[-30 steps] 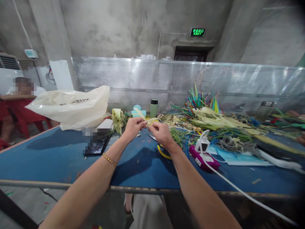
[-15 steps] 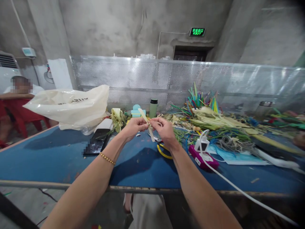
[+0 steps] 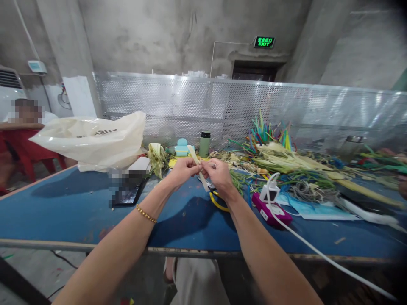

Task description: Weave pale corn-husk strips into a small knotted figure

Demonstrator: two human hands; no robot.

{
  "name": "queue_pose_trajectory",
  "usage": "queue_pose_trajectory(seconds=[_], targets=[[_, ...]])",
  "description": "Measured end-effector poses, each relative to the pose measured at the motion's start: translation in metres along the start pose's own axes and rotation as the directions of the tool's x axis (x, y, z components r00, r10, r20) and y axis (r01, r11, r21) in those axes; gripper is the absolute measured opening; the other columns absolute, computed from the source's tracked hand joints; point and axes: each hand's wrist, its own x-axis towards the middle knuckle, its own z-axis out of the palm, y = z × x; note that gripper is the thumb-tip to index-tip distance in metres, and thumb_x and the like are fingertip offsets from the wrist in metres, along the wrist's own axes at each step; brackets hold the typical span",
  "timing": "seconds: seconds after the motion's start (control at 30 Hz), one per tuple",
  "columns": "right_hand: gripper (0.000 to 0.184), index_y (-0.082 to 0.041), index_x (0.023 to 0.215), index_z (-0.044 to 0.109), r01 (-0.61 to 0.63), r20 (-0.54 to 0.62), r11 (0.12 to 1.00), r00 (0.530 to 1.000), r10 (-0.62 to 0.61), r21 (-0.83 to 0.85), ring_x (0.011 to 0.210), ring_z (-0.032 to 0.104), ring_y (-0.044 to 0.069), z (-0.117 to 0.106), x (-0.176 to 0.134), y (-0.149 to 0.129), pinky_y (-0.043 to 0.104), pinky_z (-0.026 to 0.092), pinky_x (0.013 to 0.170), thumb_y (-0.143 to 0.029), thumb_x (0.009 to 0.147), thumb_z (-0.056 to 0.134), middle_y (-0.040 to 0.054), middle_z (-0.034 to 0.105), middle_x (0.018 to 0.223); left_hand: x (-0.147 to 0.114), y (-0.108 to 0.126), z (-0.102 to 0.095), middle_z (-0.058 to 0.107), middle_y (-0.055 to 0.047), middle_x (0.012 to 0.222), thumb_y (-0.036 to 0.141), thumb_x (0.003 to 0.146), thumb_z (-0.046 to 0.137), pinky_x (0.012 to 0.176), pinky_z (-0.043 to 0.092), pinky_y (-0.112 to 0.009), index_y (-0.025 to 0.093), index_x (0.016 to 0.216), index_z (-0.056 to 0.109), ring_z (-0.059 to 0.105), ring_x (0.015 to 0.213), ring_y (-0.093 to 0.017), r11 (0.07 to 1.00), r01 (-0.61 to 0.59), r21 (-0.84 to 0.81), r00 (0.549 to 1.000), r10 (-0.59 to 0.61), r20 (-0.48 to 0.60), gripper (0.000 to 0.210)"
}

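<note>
Above the blue table, my left hand (image 3: 185, 173) and my right hand (image 3: 219, 174) meet, fingertips almost touching. Between them is a pale flat strip (image 3: 192, 154), which looks like corn husk. Its upper end sticks up past my left fingers and its lower end hangs below toward the tabletop. Both hands pinch it near its middle, where the fingers hide it. Just under my right hand lies a tool with a yellow handle (image 3: 219, 204), partly covered by the wrist. A bundle of dried husk (image 3: 155, 159) sits beyond my left forearm.
A cream plastic bag (image 3: 95, 140) and a dark phone (image 3: 129, 192) are at left. Behind stands a green bottle (image 3: 204, 146). On the right are husks (image 3: 282, 156), tangled cords, a purple power strip (image 3: 270, 212) with a white cable, and a blue mask (image 3: 321, 208). A person sits far left.
My hands have come slightly closer together around the strip, the left one shifting a little right. The strip has moved slightly right with them.
</note>
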Motion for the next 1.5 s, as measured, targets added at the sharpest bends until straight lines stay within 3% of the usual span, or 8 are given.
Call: queue_pose_trajectory(seconds=[0.3,0.5,0.67,0.93,1.07,1.17,1.37,1.5], targets=[[0.029,-0.020,0.065,0.055,0.015,-0.082,0.994,0.996,-0.024,-0.109,0.052,0.054,0.014,0.003,0.001,0.005,0.025,0.041,0.052,-0.045,0.079,0.059,0.0011,0.062,0.057,0.000,0.002,0.002,0.046,0.004,0.052,0.031,0.070,0.069,0.049,0.026,-0.023,0.013,0.061,0.057,0.037,0.050,-0.007,0.999,0.036,0.002,0.999,-0.036,-0.037,0.023],[0.028,-0.020,0.066,0.055,0.025,-0.094,0.993,0.995,-0.037,-0.119,0.051,0.051,0.014,0.004,0.000,0.003,0.026,0.039,0.053,-0.044,0.080,0.058,0.0006,0.060,0.056,-0.001,0.003,0.002,0.040,0.005,0.048,0.030,0.070,0.066,0.048,0.020,-0.024,0.015,0.054,0.052,0.030,0.047,-0.006,0.999,0.034,0.004,0.999,-0.034,-0.009,0.027],[0.029,-0.019,0.065,0.056,0.017,-0.094,0.995,0.995,-0.026,-0.096,0.051,0.050,0.013,0.003,0.000,0.004,0.025,0.038,0.051,-0.044,0.079,0.059,0.0004,0.060,0.056,0.001,-0.002,0.002,0.045,0.004,0.051,0.030,0.069,0.068,0.049,0.022,-0.024,0.013,0.058,0.055,0.033,0.048,-0.006,0.999,0.041,-0.029,0.998,-0.042,-0.036,0.023],[0.033,-0.019,0.068,0.056,-0.024,-0.086,0.999,0.996,0.027,0.032,0.045,0.051,0.013,0.002,-0.001,0.001,0.024,0.039,0.044,-0.050,0.076,0.063,-0.0003,0.059,0.054,0.003,-0.001,-0.004,0.054,0.000,0.059,0.037,0.078,0.063,0.051,0.029,-0.023,0.014,0.071,0.057,0.045,0.051,-0.008,0.969,0.117,-0.220,0.992,-0.103,0.075,0.025],[0.032,-0.019,0.067,0.055,-0.021,-0.068,0.999,0.997,0.022,0.025,0.045,0.050,0.013,0.001,-0.001,-0.002,0.024,0.039,0.045,-0.049,0.076,0.062,0.0002,0.059,0.055,0.002,0.001,-0.002,0.056,0.001,0.057,0.028,0.073,0.068,0.050,0.030,-0.022,0.014,0.071,0.057,0.046,0.050,-0.008,0.986,0.091,-0.141,0.996,-0.091,0.009,0.018],[0.033,-0.019,0.066,0.057,0.033,-0.114,0.997,0.993,-0.041,-0.076,0.052,0.052,0.013,-0.002,0.001,-0.004,0.025,0.041,0.051,-0.049,0.078,0.060,0.0017,0.061,0.059,0.001,0.001,0.000,0.059,0.001,0.059,0.021,0.067,0.069,0.051,0.032,-0.022,0.013,0.071,0.061,0.045,0.050,-0.008,0.996,0.054,-0.065,0.998,-0.055,-0.012,0.012],[0.030,-0.017,0.063,0.058,0.116,0.017,0.992,0.993,-0.116,-0.045,0.055,0.048,0.012,-0.007,0.003,-0.005,0.025,0.039,0.054,-0.045,0.074,0.064,-0.0002,0.057,0.058,0.001,-0.002,-0.001,0.054,0.002,0.052,0.023,0.066,0.068,0.051,0.028,-0.023,0.011,0.063,0.064,0.041,0.051,-0.008,0.987,0.061,0.145,0.996,-0.070,0.056,0.013],[0.032,-0.018,0.057,0.054,0.107,-0.012,0.991,0.994,-0.109,-0.075,0.050,0.040,0.010,-0.006,0.003,-0.003,0.025,0.032,0.049,-0.044,0.072,0.065,-0.0027,0.050,0.052,0.001,-0.004,0.000,0.050,0.003,0.052,0.025,0.066,0.066,0.051,0.026,-0.023,0.012,0.060,0.063,0.037,0.051,-0.008,0.982,0.051,0.182,0.998,-0.054,0.011,0.015]])
